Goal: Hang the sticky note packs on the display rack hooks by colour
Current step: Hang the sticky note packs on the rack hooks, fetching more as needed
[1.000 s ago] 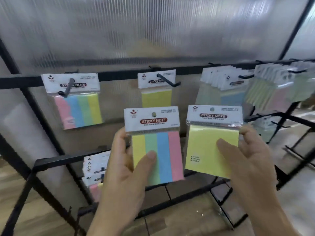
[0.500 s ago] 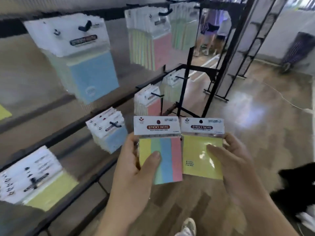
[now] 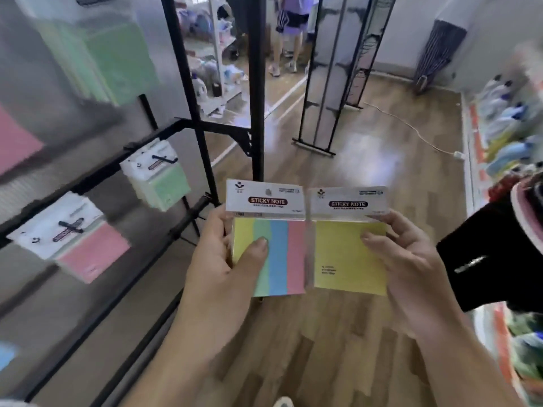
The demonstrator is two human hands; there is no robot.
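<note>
Vs 0.5 s back: the view has swung further right. The black metal display rack (image 3: pixel 188 83) now sits at frame left, and wooden plank floor (image 3: pixel 367 177) fills the centre. The blue square packs are out of view. The lower rail shows a stack of green square sticky note packs (image 3: pixel 170 186) on a black hook (image 3: pixel 164 158), and a stack of pink square sticky note packs (image 3: pixel 94 251) on the next hook down-left. Both stacks are blurred. Grips are unchanged: both packs still in hand, on no hook.

Left hand (image 3: pixel 220 259): pinches the clear-wrapped sticky note pack with yellow, green, blue and pink stripes (image 3: pixel 282 254). Thumb lies flat on the green stripe at the front, fingers behind along the left edge.

Right hand (image 3: pixel 411 259): pinches the clear-wrapped plain yellow square sticky note pack (image 3: pixel 343 259). Thumb is on the front face, fingers curl round the right edge from behind.

Packs are upright and side by side, white "STICKY NOTE" header cards on top, inner edges touching. Both are held over the floor, right of the rack and apart from it.

A second person's legs (image 3: pixel 291 39) show in the background past the rack.
</note>
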